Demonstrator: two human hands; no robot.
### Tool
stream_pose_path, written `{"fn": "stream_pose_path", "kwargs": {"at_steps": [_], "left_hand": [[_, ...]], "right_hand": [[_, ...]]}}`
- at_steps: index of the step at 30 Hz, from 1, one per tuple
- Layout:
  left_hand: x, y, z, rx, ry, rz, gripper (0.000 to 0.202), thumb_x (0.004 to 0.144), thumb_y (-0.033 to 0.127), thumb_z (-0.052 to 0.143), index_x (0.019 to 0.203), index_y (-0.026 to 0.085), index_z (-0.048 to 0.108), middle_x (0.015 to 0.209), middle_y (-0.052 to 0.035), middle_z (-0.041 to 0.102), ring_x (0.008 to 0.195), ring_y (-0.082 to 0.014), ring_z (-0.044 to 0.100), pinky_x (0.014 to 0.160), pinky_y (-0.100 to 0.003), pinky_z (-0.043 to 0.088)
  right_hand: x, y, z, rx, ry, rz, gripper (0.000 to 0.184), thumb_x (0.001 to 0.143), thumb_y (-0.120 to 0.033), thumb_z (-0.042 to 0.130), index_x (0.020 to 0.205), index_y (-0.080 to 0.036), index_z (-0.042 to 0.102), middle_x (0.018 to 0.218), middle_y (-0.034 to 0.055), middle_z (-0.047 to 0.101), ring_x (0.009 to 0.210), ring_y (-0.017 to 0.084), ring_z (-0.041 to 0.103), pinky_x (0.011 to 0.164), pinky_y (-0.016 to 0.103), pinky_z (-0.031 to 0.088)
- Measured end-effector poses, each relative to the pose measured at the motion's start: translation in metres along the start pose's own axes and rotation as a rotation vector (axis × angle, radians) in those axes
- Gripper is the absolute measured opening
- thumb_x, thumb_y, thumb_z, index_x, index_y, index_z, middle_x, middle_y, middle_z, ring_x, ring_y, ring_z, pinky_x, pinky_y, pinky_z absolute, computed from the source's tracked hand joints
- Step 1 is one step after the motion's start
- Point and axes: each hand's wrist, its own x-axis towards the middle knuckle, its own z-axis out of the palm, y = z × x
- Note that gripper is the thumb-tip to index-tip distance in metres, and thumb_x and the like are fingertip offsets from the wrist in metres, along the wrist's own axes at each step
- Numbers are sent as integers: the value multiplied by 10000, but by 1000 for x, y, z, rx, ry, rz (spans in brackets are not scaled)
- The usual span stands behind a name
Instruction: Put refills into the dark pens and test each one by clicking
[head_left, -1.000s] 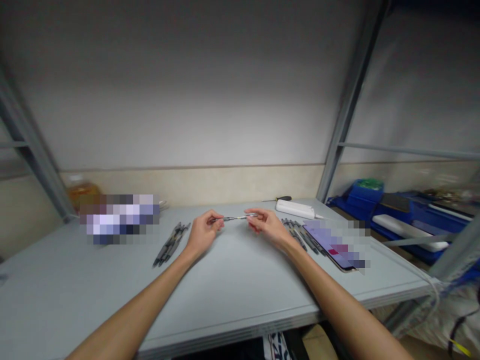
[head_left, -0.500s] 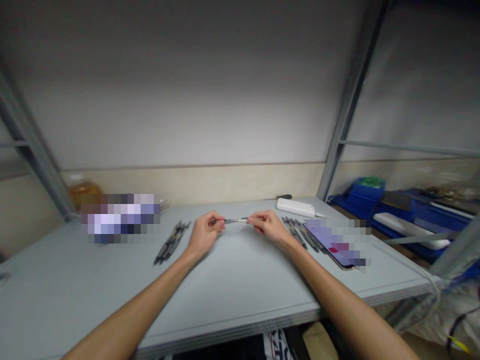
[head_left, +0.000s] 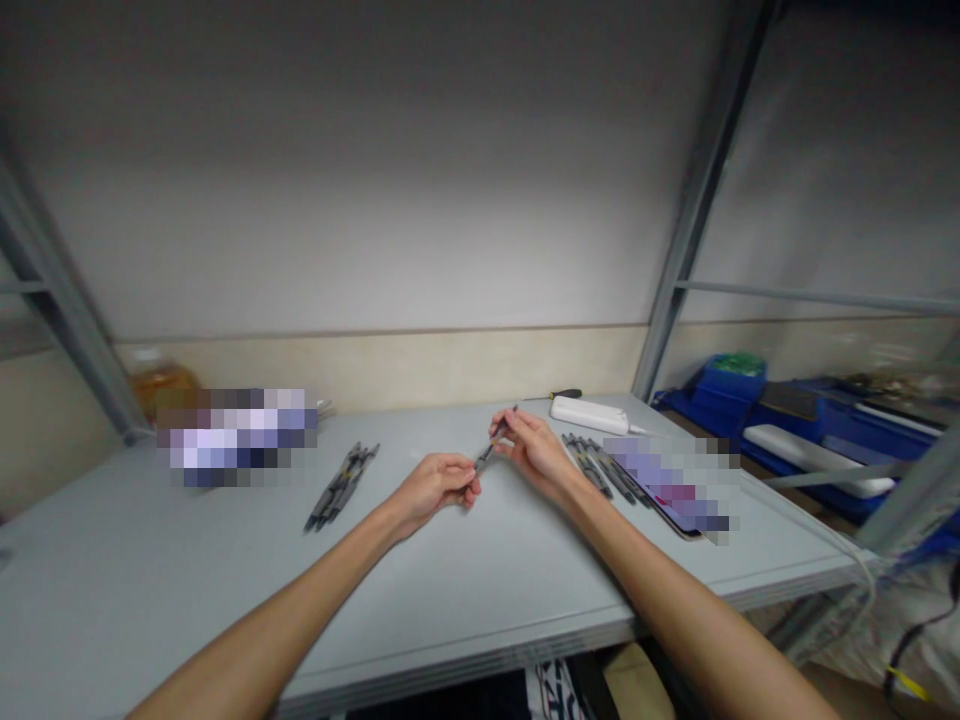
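Between my two hands a slim dark pen (head_left: 486, 455) is held at a slant over the table, its upper end to the right. My left hand (head_left: 444, 482) pinches its lower end. Around the upper end close the fingers of my right hand (head_left: 526, 440), hiding part of the barrel. Several grey-black pens (head_left: 343, 488) lie in a bunch to the left of my left hand. More of the same pens (head_left: 604, 468) lie side by side just right of my right wrist.
A phone-like slab (head_left: 667, 495), partly blurred out, lies beside the right-hand pens. Behind them are a white power strip (head_left: 589, 414) and a screwdriver (head_left: 566, 394). Blurred packages (head_left: 240, 435) and an amber bottle (head_left: 161, 385) stand back left. Blue bins (head_left: 724, 390) lie beyond the right frame post.
The pen has turned from level to slanted. My left hand has moved right and toward me, while my right hand has risen slightly at the pen's upper end.
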Motion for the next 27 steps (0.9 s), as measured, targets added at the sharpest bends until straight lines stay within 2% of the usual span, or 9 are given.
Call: {"fn": "stream_pose_path", "kwargs": {"at_steps": [6, 8, 10, 13, 15, 17, 21, 24, 27], "left_hand": [[-1, 2, 3, 0, -16, -14, 320, 649, 364, 704, 791, 134, 533, 748, -47, 615, 603, -115, 572, 592, -260, 438], [1, 1, 3, 69, 46, 32, 340, 657, 381, 689, 840, 145, 525, 771, -44, 609, 634, -121, 574, 581, -250, 432], [4, 1, -1, 186, 142, 91, 311, 699, 401, 633, 839, 148, 521, 718, -23, 586, 603, -111, 550, 553, -237, 415], [5, 4, -11, 514, 340, 198, 222, 766, 379, 516, 770, 158, 517, 594, 10, 531, 532, -109, 493, 541, -244, 396], [3, 8, -19, 880, 480, 288, 167, 781, 317, 477, 759, 165, 545, 653, -16, 567, 642, -142, 527, 638, -271, 416], [-1, 13, -24, 1253, 597, 290, 143, 772, 259, 456, 780, 174, 570, 748, -49, 599, 792, -191, 533, 741, -311, 410], [-8, 21, -28, 1661, 757, 56, 289, 779, 296, 441, 1010, 167, 557, 1066, -128, 555, 1062, -287, 426, 837, -416, 375], [-12, 22, -35, 1738, 832, -164, 401, 790, 330, 401, 1129, 143, 505, 1177, -184, 481, 1118, -353, 368, 821, -549, 347], [-14, 23, -49, 1705, 855, -353, 416, 788, 302, 373, 1154, 144, 494, 1206, -210, 455, 1121, -383, 367, 799, -637, 309]], "right_hand": [[0, -5, 18, 222, -10, 35, 198, 775, -377, 574, 763, -180, 556, 600, -14, 561, 584, 113, 534, 595, 252, 444], [4, -12, 22, 354, 9, 89, 227, 824, -397, 483, 726, -196, 520, 473, -64, 437, 433, 82, 435, 490, 211, 406], [8, -19, 25, 430, 12, 174, 364, 855, -467, 364, 638, -195, 470, 403, -81, 321, 328, 65, 276, 351, 171, 263], [13, -29, 28, 441, 33, 281, 482, 843, -531, 262, 508, -195, 351, 352, -85, 202, 301, 62, 124, 302, 174, 103], [16, -33, 29, 418, 83, 329, 434, 845, -419, 273, 472, -198, 286, 336, -86, 147, 305, 63, 70, 305, 181, 53], [18, -36, 30, 398, 120, 350, 384, 822, -319, 286, 459, -200, 251, 332, -86, 118, 311, 66, 41, 309, 187, 28], [18, -40, 31, 411, 95, 338, 391, 811, -374, 285, 460, -202, 266, 340, -88, 124, 321, 64, 41, 304, 181, 36], [19, -44, 30, 418, 86, 337, 397, 803, -412, 279, 466, -203, 273, 346, -89, 134, 324, 62, 45, 295, 175, 50], [20, -46, 28, 402, 107, 336, 338, 785, -311, 284, 466, -201, 265, 343, -85, 132, 322, 65, 38, 294, 175, 46]]}}
